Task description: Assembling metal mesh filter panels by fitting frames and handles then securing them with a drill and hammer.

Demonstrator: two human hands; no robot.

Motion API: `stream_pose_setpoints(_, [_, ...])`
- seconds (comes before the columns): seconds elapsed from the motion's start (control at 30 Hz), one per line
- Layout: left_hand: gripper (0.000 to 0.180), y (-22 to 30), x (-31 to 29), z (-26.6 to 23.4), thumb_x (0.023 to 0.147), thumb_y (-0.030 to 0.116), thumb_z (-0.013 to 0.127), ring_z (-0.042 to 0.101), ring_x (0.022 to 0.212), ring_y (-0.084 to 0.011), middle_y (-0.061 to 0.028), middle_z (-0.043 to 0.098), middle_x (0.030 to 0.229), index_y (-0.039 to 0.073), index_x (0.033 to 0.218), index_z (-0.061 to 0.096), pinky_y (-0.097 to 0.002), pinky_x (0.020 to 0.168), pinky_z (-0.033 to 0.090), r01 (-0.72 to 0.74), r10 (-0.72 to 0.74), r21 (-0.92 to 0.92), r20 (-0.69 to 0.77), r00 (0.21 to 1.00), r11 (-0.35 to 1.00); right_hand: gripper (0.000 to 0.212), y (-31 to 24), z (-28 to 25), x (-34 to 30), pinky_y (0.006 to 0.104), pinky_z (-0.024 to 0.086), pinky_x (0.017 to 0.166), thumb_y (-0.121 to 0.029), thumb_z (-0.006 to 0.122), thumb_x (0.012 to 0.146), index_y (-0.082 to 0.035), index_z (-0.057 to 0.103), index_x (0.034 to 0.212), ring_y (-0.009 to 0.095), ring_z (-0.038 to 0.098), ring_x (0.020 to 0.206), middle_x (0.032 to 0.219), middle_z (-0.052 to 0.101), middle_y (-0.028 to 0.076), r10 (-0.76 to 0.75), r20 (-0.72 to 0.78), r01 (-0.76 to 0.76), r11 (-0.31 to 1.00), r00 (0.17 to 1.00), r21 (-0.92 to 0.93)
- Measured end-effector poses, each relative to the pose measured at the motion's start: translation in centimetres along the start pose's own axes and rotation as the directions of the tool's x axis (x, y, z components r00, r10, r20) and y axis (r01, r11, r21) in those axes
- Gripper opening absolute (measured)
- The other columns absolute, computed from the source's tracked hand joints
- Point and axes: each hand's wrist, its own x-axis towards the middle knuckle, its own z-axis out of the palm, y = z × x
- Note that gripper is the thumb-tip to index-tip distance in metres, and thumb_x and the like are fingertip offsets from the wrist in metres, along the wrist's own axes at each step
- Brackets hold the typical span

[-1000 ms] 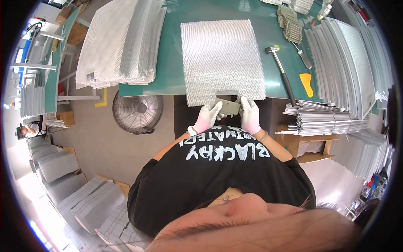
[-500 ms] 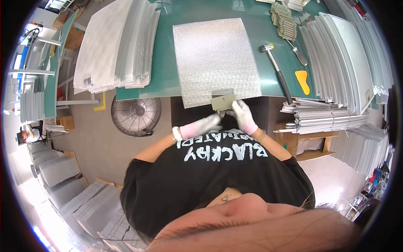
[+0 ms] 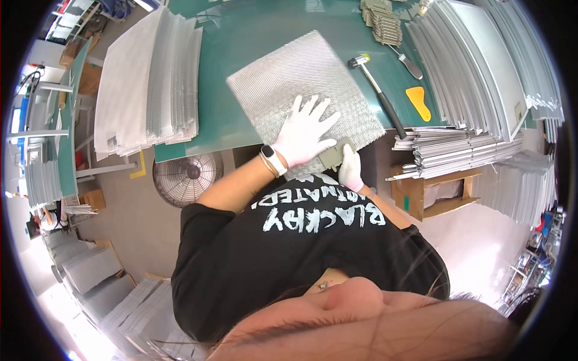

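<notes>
A silver mesh sheet (image 3: 295, 75) lies turned at an angle on the green tabletop, its near corner reaching past the front edge toward my body. My left hand (image 3: 306, 129), in a white glove, presses flat on the sheet with fingers spread. At the sheet's near right edge sits a small grey-green plate (image 3: 330, 159). My right hand (image 3: 350, 170), also gloved, grips that plate from its right side with the fingers closed. How the plate joins the mesh is hidden by the hands.
Right of the sheet lie a hammer (image 3: 380, 93), a yellow scraper (image 3: 418, 103) and a putty knife (image 3: 409, 64). Grey-green plates (image 3: 382, 23) are piled behind them. Mesh stacks stand left (image 3: 135, 84) and right (image 3: 466, 66). A floor fan (image 3: 188, 175) is below left.
The mesh sheet has rotated on the table. My left hand has moved forward from near my body and now lies spread on it. My right hand stays at the plate, which has tilted.
</notes>
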Motion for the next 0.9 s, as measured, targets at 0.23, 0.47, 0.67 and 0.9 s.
stream_pose_setpoints(0.23, [0.059,1.1,-0.5,0.5,0.092,0.043,0.057,0.031,0.141,-0.0408,-0.0183,0.038,0.149,0.019,0.144,0.046,-0.0598,0.116,0.018,0.1,-0.102,-0.048,-0.037,0.994,0.994,0.017,-3.2,0.8,0.5,0.0243,0.048,0.07,-0.017,0.057,0.1,-0.002,0.063,0.1,0.007,0.058,0.078,0.09,0.064,0.0,0.166,-0.129,-0.158,0.985,0.978,0.069])
stream_pose_setpoints(0.47, [0.059,1.8,-0.4,0.2,0.091,0.043,0.058,0.031,0.139,-0.0415,-0.0181,0.038,0.149,0.02,0.144,0.046,-0.0604,0.116,0.018,0.128,-0.128,-0.053,-0.006,0.992,0.99,0.021,-2.0,0.9,0.5,0.024,0.048,0.067,-0.02,0.055,0.102,-0.002,0.064,0.096,0.006,0.057,0.076,0.086,0.064,0.0,0.087,-0.222,-0.054,0.988,0.971,0.148])
stream_pose_setpoints(0.67, [0.06,2.1,-0.1,0.1,0.091,0.042,0.058,0.029,0.141,-0.042,-0.0182,0.036,0.15,0.02,0.145,0.045,-0.0605,0.116,0.017,0.16,-0.161,0.008,0.045,0.986,0.987,0.017,-2.4,1.9,1.2,0.0245,0.047,0.067,-0.017,0.058,0.1,-0.003,0.066,0.094,0.004,0.056,0.075,0.084,0.063,-0.001,0.069,-0.268,-0.059,0.997,0.961,0.047])
stream_pose_setpoints(0.9, [0.06,1.5,-0.7,0.4,0.09,0.042,0.06,0.03,0.14,-0.0419,-0.0164,0.037,0.15,0.02,0.144,0.046,-0.0599,0.116,0.017,0.136,-0.135,-0.053,0.013,0.991,0.989,0.018,-2.3,0.7,0.9,0.0245,0.045,0.063,-0.018,0.062,0.098,-0.005,0.066,0.087,0.004,0.052,0.069,0.077,0.06,-0.004,0.099,-0.119,-0.105,0.993,0.988,-0.047])
